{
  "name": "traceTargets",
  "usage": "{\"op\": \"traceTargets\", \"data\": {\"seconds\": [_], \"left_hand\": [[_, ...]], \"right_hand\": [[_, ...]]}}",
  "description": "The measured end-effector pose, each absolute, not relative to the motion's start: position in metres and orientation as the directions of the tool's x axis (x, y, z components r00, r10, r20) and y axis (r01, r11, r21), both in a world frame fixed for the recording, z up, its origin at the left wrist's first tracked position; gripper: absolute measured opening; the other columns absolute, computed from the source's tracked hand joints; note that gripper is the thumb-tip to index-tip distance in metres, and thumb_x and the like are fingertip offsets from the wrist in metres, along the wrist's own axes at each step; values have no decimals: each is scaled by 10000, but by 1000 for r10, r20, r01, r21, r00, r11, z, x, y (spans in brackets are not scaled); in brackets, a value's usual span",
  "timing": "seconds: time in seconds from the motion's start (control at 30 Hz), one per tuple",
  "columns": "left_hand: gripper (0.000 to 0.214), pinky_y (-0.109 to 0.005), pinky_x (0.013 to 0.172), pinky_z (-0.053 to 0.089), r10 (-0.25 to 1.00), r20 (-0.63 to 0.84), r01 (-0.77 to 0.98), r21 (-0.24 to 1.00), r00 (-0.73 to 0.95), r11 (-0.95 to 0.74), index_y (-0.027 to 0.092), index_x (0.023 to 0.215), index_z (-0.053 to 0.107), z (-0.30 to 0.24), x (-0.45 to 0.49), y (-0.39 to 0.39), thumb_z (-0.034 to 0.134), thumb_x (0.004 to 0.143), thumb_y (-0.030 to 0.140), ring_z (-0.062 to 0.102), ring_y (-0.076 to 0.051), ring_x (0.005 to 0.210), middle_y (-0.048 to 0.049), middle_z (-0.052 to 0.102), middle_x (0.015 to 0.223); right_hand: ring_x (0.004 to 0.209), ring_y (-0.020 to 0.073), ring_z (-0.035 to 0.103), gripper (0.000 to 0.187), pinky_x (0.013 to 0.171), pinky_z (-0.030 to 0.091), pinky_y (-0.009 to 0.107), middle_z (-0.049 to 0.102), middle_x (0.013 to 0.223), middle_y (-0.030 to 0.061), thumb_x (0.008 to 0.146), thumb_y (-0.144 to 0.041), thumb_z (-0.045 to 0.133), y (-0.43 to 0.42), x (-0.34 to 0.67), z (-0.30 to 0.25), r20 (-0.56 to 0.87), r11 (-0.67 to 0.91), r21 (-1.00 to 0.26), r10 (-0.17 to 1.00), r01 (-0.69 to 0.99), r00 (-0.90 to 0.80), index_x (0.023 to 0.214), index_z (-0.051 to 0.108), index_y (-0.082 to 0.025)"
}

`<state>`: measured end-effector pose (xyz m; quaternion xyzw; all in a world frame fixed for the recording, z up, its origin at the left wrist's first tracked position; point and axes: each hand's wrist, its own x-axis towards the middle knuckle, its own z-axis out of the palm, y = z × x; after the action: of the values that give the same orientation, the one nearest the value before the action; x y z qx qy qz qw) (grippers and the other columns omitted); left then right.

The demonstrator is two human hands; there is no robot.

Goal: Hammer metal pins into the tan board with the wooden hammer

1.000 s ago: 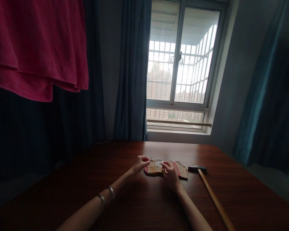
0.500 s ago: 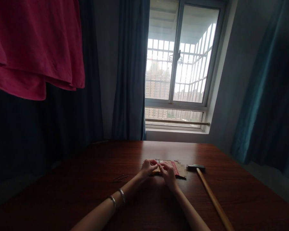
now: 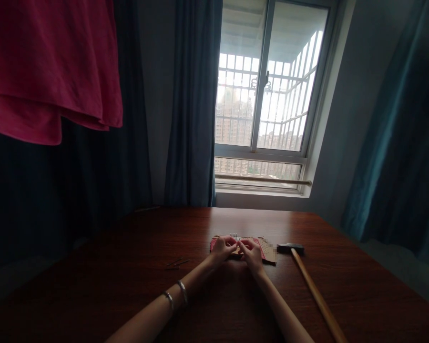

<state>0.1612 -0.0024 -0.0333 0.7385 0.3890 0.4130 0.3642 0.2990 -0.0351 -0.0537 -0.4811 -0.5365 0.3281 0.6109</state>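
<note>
My left hand (image 3: pixel 223 248) and my right hand (image 3: pixel 250 252) meet fingertip to fingertip above a flat piece of patterned cardboard (image 3: pixel 269 252). Both are closed in a pinch around what looks like a thin nail (image 3: pixel 239 241), mostly hidden by the fingers. Several nails (image 3: pixel 233 236) stand upright just behind the fingertips. The cardboard is tan with red-pink patches, and my hands cover its middle. To the left of my left hand, a few loose nails (image 3: pixel 178 263) lie on the table.
A hammer (image 3: pixel 290 248) with a long wooden handle lies right of the cardboard, its handle running toward me. The brown wooden table (image 3: pixel 128 271) reaches back to a window (image 3: pixel 260 105) and blue curtains (image 3: pixel 193 105). A pink cloth (image 3: pixel 53 71) hangs at upper left.
My fingertips have shifted slightly right and up over the cardboard, still together. More of the red patch left of my left hand shows. The view has moved a little; the hammer lies as before.
</note>
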Motion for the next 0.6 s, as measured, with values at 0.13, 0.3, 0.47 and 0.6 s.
{"op": "traceTargets", "data": {"seconds": [0.13,0.3,0.47,0.6], "left_hand": [[225,-237,603,448,872,371,287,839,320,-463,149,746,655,-34,154,7,580,693,355,597,-156,649,-35,661,718],[208,-250,644,448,904,424,226,877,51,-424,140,853,600,-34,131,37,514,706,259,583,-153,702,-32,621,742],[416,-267,708,459,935,339,137,926,109,-352,121,1037,536,-49,129,61,499,623,98,583,-158,792,-48,609,817],[484,-286,749,468,920,329,118,926,214,-359,116,1087,510,-56,145,70,488,606,63,584,-167,848,-62,614,870]], "right_hand": [[613,209,626,427,381,445,232,656,661,65,672,-559,576,-32,303,-53,347,322,-937,902,138,255,774,634,-149],[627,194,616,440,448,488,261,659,718,84,720,-539,517,-19,313,-51,355,313,-933,872,176,338,830,616,-124],[643,200,620,416,559,505,304,675,724,89,716,-505,524,4,322,-49,408,339,-907,852,249,327,820,641,-120],[682,213,628,331,649,498,325,686,710,80,691,-447,562,19,322,-48,464,379,-869,847,317,260,776,664,-143]]}}
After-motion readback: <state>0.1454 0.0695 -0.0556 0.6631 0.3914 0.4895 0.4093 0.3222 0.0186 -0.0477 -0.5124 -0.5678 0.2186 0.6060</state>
